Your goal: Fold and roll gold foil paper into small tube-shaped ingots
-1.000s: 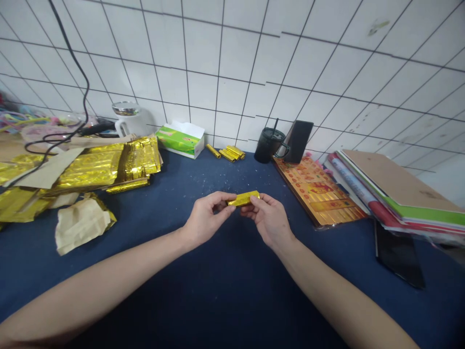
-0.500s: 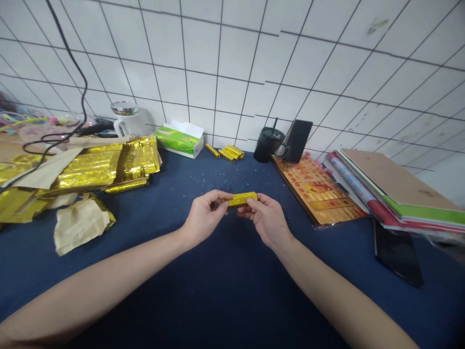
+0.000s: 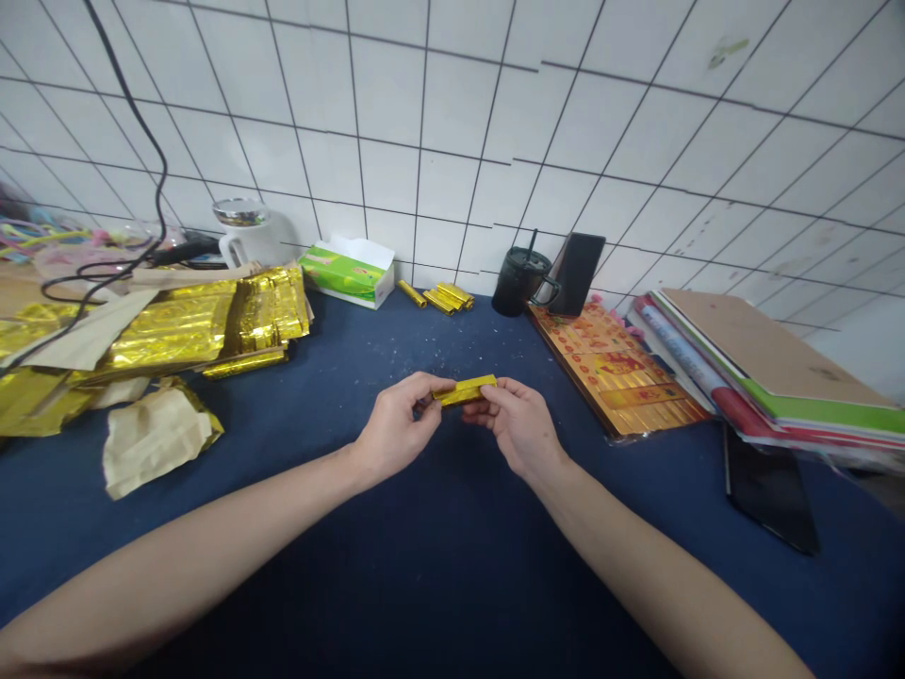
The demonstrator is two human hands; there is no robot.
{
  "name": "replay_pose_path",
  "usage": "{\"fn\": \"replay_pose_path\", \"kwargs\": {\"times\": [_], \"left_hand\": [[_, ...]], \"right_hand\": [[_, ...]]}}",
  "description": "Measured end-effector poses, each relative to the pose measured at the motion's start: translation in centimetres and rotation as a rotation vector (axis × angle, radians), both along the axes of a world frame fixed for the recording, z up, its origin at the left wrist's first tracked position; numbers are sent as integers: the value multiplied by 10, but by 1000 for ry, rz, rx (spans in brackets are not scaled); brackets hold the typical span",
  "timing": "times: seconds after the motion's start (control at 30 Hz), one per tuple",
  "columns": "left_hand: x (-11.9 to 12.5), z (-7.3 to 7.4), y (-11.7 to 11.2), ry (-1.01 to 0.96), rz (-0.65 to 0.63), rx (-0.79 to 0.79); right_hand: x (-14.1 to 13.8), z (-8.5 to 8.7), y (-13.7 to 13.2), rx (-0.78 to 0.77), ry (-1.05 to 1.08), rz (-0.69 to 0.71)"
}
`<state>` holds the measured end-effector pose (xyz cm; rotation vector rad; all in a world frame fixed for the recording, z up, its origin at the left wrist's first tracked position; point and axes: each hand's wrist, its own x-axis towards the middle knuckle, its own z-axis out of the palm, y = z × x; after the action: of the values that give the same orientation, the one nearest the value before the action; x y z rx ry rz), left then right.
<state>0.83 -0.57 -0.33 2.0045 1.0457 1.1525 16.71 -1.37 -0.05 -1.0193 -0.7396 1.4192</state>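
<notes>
A small folded gold foil bar (image 3: pixel 467 389) is held just above the dark blue tabletop (image 3: pixel 424 585) between both hands. My left hand (image 3: pixel 394 430) pinches its left end with thumb and fingers closed. My right hand (image 3: pixel 519 426) grips its right end, fingers curled round it. Several finished gold foil bars (image 3: pixel 439 297) lie at the back by the tiled wall. A big pile of gold foil sheets (image 3: pixel 190 325) sits to the left.
Crumpled tan paper (image 3: pixel 156 436) lies at the left. A green tissue box (image 3: pixel 346 271), white kettle (image 3: pixel 249 233) and black cup (image 3: pixel 518 280) stand along the wall. Printed gold-red sheets (image 3: pixel 617 370), stacked folders (image 3: pixel 770 382) and a black phone (image 3: pixel 767 486) fill the right.
Both hands with the gold bar have shifted slightly left and down in view; the bar has tilted a little as the fingers work it.
</notes>
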Motion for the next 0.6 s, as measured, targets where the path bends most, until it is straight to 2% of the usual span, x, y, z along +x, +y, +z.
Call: {"fn": "replay_pose_path", "kwargs": {"times": [0.23,0.6], "left_hand": [[1,2,0,-49,-29,19],[-1,-2,4,-103,-59,23]], "right_hand": [[0,0,1,-12,26,-31],[8,0,7,42,77,23]]}}
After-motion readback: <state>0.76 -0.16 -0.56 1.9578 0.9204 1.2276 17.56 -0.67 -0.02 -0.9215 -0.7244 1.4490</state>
